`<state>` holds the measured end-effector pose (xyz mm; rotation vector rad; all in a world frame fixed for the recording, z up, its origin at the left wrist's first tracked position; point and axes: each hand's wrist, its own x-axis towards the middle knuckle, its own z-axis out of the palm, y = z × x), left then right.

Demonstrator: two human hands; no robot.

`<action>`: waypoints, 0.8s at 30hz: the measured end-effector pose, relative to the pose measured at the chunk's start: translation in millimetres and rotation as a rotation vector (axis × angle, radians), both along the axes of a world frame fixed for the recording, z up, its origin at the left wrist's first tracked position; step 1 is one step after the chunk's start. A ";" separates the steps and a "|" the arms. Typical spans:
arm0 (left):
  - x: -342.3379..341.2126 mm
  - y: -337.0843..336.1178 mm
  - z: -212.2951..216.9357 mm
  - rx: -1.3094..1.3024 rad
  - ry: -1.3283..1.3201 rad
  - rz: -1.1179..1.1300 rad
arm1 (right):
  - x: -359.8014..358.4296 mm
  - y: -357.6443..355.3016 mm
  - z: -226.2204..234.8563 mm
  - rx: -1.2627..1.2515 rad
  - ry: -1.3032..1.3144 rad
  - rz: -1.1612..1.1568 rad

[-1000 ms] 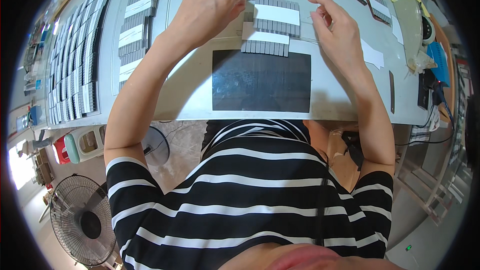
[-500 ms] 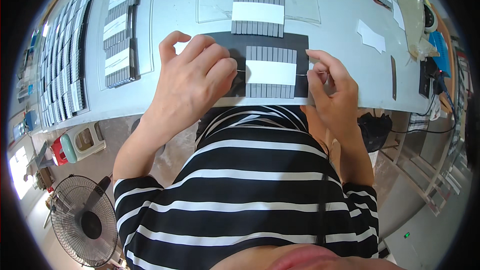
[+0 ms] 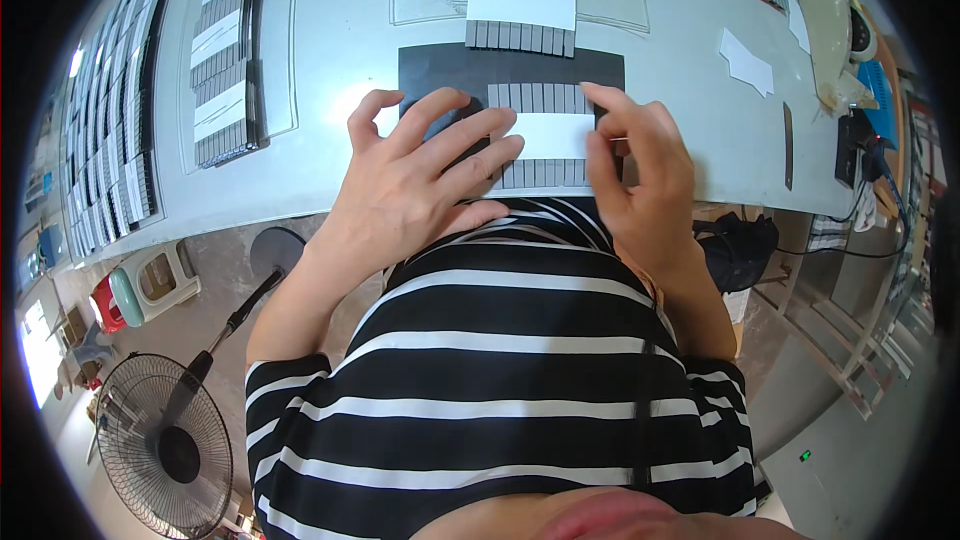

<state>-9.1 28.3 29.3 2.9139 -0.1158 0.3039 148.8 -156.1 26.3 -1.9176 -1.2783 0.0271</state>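
Observation:
In front of me a row of narrow grey strips [image 3: 540,174], crossed by a white band [image 3: 552,136], lies on a dark mat [image 3: 430,62]. My left hand [image 3: 415,165] is open over the row's left end, two fingertips on the white band and the other fingers spread. At the right end my right hand [image 3: 645,155] has its index finger and thumb curved and apart, close against the row's edge. Its other fingers are partly hidden. Just beyond the mat's far edge sits a similar banded row of grey strips [image 3: 521,15].
At left, banded stacks [image 3: 222,115] stand beside long rows of similar pieces [image 3: 112,130]. To the right lie a white paper piece [image 3: 746,62], a thin dark strip [image 3: 788,146] and a blue object [image 3: 878,90] with cables. A fan [image 3: 165,445] stands on the floor at lower left.
The thin thread or wire at the row's ends no longer shows. My left hand has moved right and spread from a closed pinch onto the band; my right hand has moved left to the row's edge.

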 end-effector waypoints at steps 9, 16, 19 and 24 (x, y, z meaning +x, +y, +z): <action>3.8 2.9 -1.3 -0.045 -0.023 -0.015 | -9.8 10.4 6.0 -0.034 0.072 0.173; 3.3 4.6 -3.9 -0.070 -0.037 -0.023 | 13.5 -33.6 -7.0 -0.011 -0.065 0.048; 3.3 4.4 -3.6 -0.077 -0.037 -0.020 | 10.9 -38.5 -9.6 -0.129 -0.294 0.055; 4.0 4.1 -2.9 -0.118 -0.061 -0.030 | 10.8 -37.4 -11.3 -0.188 -0.443 0.106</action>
